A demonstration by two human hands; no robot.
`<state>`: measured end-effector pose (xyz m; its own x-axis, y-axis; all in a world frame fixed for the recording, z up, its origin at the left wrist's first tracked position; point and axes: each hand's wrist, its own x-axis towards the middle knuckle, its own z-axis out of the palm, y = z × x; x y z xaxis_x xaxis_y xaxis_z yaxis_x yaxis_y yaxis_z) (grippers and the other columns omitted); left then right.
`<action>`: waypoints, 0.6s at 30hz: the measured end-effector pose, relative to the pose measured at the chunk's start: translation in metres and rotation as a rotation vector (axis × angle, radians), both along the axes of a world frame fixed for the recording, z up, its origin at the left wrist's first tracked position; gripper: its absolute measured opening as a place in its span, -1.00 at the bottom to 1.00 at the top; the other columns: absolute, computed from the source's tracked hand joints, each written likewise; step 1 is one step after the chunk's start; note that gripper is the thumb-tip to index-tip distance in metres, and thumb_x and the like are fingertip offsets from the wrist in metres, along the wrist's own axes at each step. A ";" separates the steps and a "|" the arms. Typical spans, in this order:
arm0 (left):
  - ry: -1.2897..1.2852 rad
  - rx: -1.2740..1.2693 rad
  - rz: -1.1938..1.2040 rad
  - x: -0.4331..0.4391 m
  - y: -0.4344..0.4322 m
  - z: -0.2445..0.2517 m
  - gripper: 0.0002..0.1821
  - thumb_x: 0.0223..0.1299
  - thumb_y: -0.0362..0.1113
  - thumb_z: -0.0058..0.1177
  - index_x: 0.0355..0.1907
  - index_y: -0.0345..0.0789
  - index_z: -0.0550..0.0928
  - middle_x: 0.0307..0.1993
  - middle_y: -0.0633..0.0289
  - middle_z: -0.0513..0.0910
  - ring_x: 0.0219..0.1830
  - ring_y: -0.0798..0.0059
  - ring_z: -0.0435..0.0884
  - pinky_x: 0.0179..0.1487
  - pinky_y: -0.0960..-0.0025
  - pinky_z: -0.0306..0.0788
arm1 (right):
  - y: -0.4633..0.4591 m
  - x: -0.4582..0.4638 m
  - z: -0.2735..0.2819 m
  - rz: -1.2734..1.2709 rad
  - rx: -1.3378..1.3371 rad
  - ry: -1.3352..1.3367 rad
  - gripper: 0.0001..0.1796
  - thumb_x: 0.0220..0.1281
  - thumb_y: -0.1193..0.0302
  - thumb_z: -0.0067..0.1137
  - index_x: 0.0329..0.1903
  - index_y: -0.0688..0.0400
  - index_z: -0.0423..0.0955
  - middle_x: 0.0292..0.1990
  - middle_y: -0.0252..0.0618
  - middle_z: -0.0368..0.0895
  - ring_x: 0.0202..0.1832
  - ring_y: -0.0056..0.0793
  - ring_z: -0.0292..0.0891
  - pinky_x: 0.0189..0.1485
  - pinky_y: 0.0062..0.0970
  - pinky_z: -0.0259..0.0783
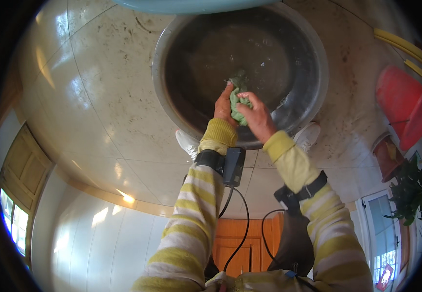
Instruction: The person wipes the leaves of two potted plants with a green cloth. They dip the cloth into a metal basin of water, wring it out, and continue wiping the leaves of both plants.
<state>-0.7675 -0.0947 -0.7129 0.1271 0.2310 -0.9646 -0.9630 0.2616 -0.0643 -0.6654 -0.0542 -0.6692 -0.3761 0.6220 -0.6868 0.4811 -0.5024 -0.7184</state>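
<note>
Both hands are over the near part of a large round metal basin [320, 69] that holds murky water [229, 43]. A wet, bunched green cloth [237, 109] is between them. My left hand [225, 106] grips the cloth from its left side, thumb extended along it towards the water. On the cloth's right, my right hand [257, 116] has its fingers curled over the top and presses against it. The far end of the cloth trails into the water, where its outline blurs.
A light blue basin rim [196, 6] overlaps the far edge. White shoes [187, 143] flank the metal basin. At right are a red bucket-like container [400, 102], a brown pot [388, 157] and a leafy plant [413, 189]. Cables [245, 226] hang from the wrist-strapped devices.
</note>
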 end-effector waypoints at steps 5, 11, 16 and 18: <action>0.226 0.015 -0.120 0.009 -0.001 0.008 -0.72 0.24 -0.16 -0.10 -0.14 -0.31 0.51 -0.26 0.23 0.56 -0.21 0.49 0.52 -0.13 0.42 0.41 | -0.014 -0.014 0.014 -0.073 0.149 -0.140 -0.65 0.13 0.19 0.07 -0.17 0.18 0.34 -0.31 0.06 0.53 -0.25 -0.01 0.47 -0.22 -0.28 0.38; 0.587 -0.046 -0.355 0.013 -0.003 0.004 -0.79 0.15 -0.28 0.00 -0.16 -0.27 0.49 -0.31 0.32 0.54 -0.29 0.54 0.47 -0.23 0.43 0.38 | 0.014 0.013 -0.030 -0.060 0.063 -0.429 -0.68 0.21 0.21 0.00 -0.27 0.25 0.42 -0.45 -0.05 0.55 -0.42 -0.28 0.47 -0.32 -0.36 0.36; 0.748 -0.212 -0.462 0.013 -0.016 -0.018 -0.66 0.05 -0.35 0.09 -0.06 -0.21 0.42 -0.28 0.32 0.50 -0.28 0.56 0.44 -0.34 0.43 0.35 | 0.016 0.043 -0.055 0.129 0.430 -0.293 -0.71 0.11 0.28 0.06 -0.12 0.11 0.42 -0.26 0.02 0.52 -0.20 -0.05 0.47 -0.14 -0.24 0.36; 0.748 -0.278 -0.543 0.018 -0.019 -0.019 -0.50 0.03 -0.33 0.11 0.07 -0.22 0.31 -0.15 0.24 0.44 -0.22 0.49 0.43 -0.33 0.43 0.35 | 0.015 0.049 -0.058 0.533 0.284 -0.226 -0.68 0.05 0.31 0.11 -0.10 0.07 0.42 -0.23 0.02 0.52 -0.18 -0.02 0.47 -0.13 -0.21 0.36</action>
<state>-0.7494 -0.1133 -0.7320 -0.5201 0.0725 -0.8510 -0.5323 0.7517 0.3894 -0.6166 -0.0396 -0.7273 -0.5490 0.5593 -0.6211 0.7672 0.0423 -0.6400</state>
